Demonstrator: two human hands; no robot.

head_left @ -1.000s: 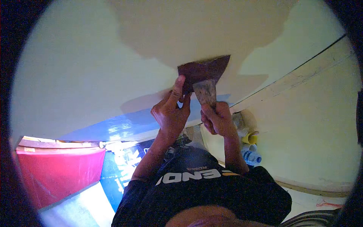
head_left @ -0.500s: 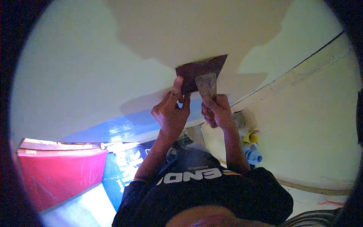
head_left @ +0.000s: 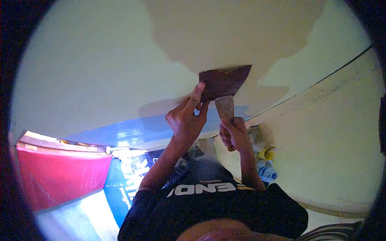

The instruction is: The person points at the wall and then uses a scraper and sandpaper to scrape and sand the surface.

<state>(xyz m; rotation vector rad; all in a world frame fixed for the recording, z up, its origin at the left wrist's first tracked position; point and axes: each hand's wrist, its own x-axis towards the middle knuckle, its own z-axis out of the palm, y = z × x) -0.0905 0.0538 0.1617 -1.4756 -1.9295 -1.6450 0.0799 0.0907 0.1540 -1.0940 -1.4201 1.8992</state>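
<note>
My left hand (head_left: pixel 188 117) pinches a dark reddish-brown flat sheet (head_left: pixel 223 82) at its lower left corner, thumb on the near face and fingers behind. The sheet has a ragged upper edge and stands out in front of the pale wall. In my right hand (head_left: pixel 235 134) is a putty knife (head_left: pixel 225 106), its stained blade pointing up and the handle closed in the fist. The blade's tip lies right at the sheet's lower edge.
Behind the hands spreads a pale wall (head_left: pixel 96 72) with a blue band (head_left: pixel 120 130) low on it. On the right are a plastic bottle (head_left: pixel 267 172) and a yellow cup (head_left: pixel 266 154). A red panel (head_left: pixel 60 176) stands at the lower left.
The putty knife has moved down from over the sheet's face to its lower edge. The sheet and both hands appear shifted slightly right in view.
</note>
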